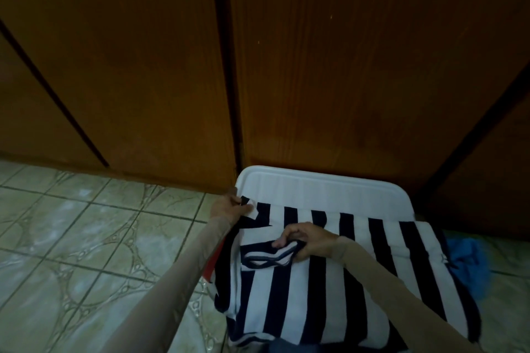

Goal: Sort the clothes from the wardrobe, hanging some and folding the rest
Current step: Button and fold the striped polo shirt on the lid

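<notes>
Brown wooden wardrobe doors [344,66] rise behind a white plastic lid [324,189] – on it lies your navy-and-white striped shirt [315,289]; your left hand [229,206] pinches its far corner, your right hand [307,241] pinches its collar

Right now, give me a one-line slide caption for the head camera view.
Both hands fold a striped shirt on a white lid before closed wardrobe doors.

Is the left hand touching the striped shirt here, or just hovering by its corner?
Touching. The head view shows the left hand pinching the far left corner of the striped shirt, fingers closed on the fabric edge with no gap.
</notes>
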